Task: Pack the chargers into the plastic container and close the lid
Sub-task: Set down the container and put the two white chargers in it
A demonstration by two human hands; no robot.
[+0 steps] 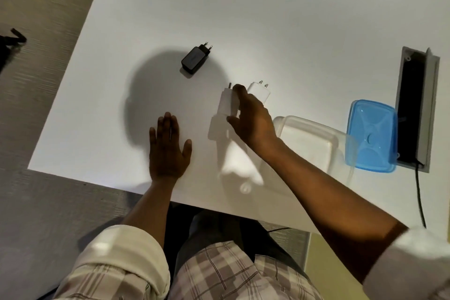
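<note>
Right hand (253,119) pinching white charger (228,102) by its sides | left hand (168,148) flat, empty | charger: light, rigid, slick; avoid prongs | container (314,139) open at 3 o'clock.

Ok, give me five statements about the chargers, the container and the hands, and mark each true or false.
1. The right hand grips a white charger. True.
2. The blue lid is snapped onto the clear container. False: the lid lies on the table beside the container, which is open.
3. The black charger lies alone on the table, away from both hands. True.
4. The left hand holds a charger. False: it rests flat and empty on the table.
5. A second white charger already sits inside the container. False: it lies on the table just beyond the right hand.
</note>
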